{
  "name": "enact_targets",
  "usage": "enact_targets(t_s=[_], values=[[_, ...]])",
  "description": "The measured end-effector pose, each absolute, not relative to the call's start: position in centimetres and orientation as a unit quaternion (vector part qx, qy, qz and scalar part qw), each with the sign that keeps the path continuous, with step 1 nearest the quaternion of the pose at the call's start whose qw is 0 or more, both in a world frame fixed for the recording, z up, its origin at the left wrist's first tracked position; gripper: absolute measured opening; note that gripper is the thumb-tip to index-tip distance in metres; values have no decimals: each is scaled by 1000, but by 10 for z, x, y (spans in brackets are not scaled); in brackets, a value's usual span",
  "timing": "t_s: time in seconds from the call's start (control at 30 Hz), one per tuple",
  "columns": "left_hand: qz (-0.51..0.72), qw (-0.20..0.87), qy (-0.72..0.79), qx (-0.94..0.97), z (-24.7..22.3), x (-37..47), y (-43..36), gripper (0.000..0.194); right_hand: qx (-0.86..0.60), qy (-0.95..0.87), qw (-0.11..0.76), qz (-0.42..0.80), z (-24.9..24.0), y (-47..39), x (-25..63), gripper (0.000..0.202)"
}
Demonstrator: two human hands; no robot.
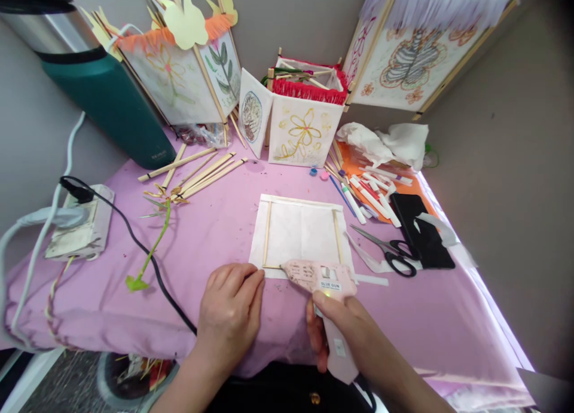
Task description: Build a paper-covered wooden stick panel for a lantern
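Observation:
A pink glue gun (320, 277) is in my right hand (343, 323), its fingers wrapped round the handle. The nozzle points left, at the near edge of a white sheet (301, 233). Thin wooden sticks (268, 236) lie along the sheet's borders, and the nozzle tip is over the near stick. My left hand (233, 305) is closed at the sheet's near left corner, with thumb and fingertips together at its edge. Exactly how they grip that corner is partly hidden. A narrow white strip (372, 280) lies just right of the glue gun.
Scissors (389, 248), a black phone (419, 231) and several markers (374, 195) lie on the right. Wooden sticks (208, 177), a green stem (155, 245), a power strip (81, 222) and a teal bottle (107, 96) are left. Decorated paper lanterns (307, 129) stand behind.

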State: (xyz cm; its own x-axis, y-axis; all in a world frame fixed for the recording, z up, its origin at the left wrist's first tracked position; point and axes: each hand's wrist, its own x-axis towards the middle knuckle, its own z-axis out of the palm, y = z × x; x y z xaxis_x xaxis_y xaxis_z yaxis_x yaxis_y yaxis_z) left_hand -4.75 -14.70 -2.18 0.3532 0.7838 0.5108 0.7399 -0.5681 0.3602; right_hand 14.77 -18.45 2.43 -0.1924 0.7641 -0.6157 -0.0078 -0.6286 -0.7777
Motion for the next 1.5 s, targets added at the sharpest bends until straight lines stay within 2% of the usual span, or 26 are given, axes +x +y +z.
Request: enact_targets(t_s=[0.43, 1.5], values=[[324, 23, 457, 828, -23, -49, -145, 18, -588, -321, 277, 689, 35, -193, 161, 41], [317, -18, 434, 843, -26, -53, -142, 17, -636, -256, 343, 642, 40, -214, 188, 45]])
